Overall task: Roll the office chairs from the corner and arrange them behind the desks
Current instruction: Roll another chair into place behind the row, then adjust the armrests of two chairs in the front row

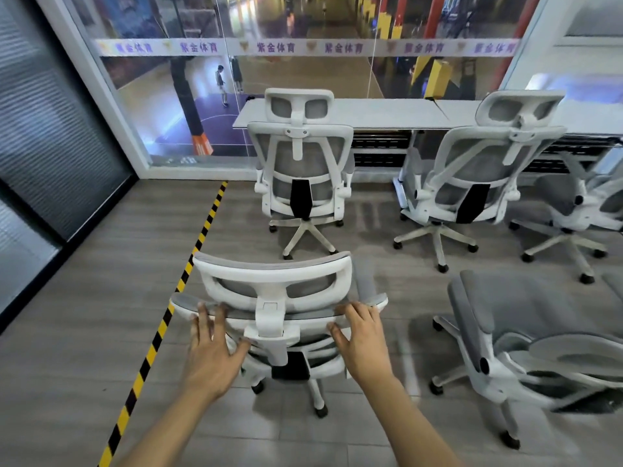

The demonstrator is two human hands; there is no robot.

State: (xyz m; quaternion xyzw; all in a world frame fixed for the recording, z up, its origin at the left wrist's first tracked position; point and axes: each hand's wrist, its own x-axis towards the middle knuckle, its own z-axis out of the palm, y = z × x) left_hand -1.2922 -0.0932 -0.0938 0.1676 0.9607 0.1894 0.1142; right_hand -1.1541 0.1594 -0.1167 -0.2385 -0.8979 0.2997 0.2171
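Observation:
A white-framed office chair with grey mesh stands right in front of me, its back toward me. My left hand rests on the top edge of its backrest at the left, fingers spread over the frame. My right hand grips the same edge at the right. Beyond it, a second chair stands at the left end of the long white desk. A third chair stands at the desk further right, turned slightly.
A fourth chair is at the far right near the desk. Another chair stands close on my right, turned sideways. A yellow-black tape line runs along the floor on the left. Glass walls close the left side and the back.

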